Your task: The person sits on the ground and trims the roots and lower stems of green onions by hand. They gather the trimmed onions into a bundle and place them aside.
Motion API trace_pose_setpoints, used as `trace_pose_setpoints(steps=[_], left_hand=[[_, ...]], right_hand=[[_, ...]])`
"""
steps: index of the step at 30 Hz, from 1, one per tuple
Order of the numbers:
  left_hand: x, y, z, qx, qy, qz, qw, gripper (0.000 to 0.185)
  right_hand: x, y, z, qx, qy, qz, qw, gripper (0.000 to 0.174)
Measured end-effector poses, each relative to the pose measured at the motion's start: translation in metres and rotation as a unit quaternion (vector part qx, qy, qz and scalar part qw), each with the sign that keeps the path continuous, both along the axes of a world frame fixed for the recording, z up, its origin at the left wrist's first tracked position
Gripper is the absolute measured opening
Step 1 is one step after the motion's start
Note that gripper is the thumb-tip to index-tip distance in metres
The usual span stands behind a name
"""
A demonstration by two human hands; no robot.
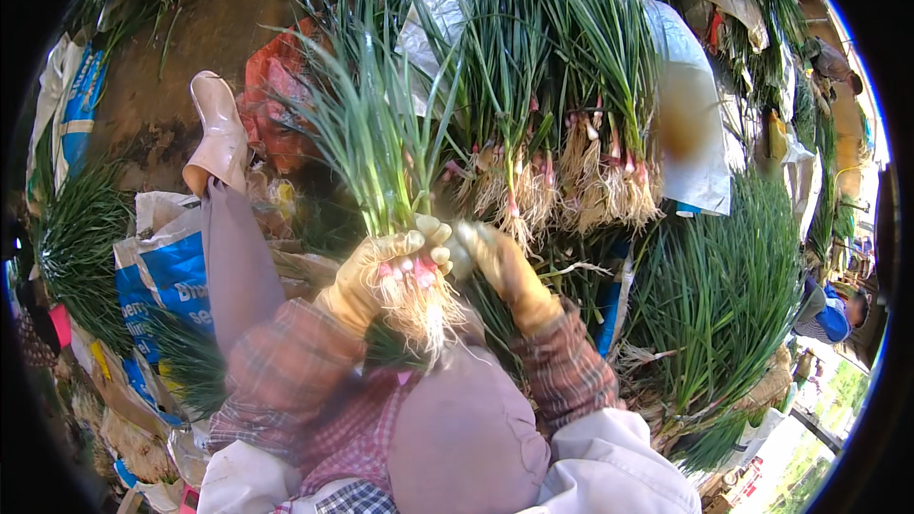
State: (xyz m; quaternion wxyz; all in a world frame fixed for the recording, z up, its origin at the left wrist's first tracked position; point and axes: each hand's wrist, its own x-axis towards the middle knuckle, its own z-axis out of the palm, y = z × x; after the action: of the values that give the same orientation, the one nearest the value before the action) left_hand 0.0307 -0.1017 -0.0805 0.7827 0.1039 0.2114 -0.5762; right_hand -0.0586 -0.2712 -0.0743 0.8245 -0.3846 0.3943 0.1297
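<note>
My left hand [364,278], in a yellowish glove, grips a bunch of green onions [400,178] just above its pinkish bulbs. The leaves point up and away from me, and the pale stringy roots [425,310] hang below the fist. My right hand [503,268], gloved alike, is just right of the bunch. It is motion-blurred, and its fingertips are too smeared to show whether it holds anything. Beyond my hands lie more green onions [510,50] in bunches, their roots [607,182] turned towards me.
A white plastic sheet [703,150] lies under and beside the laid bunches. Onion heaps stand at right [721,285] and far left [82,243]. A blue and white printed sack [171,264] lies by my booted leg [239,257]. A red sack [278,100] is beyond. Another person [832,310] is at far right.
</note>
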Motion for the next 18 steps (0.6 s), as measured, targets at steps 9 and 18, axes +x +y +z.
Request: trace_pose_setpoints(steps=[9,18], left_hand=[[-0.007,0.020,0.001,-0.096,0.054,0.043,0.993,0.036],[0.039,0.031,0.030,-0.025,-0.088,0.118,0.989,0.019]], right_hand=[[0.058,0.033,-0.001,0.196,-0.116,0.002,0.974,0.024],[-0.033,0.010,-0.011,-0.546,0.050,0.566,0.615,0.027]])
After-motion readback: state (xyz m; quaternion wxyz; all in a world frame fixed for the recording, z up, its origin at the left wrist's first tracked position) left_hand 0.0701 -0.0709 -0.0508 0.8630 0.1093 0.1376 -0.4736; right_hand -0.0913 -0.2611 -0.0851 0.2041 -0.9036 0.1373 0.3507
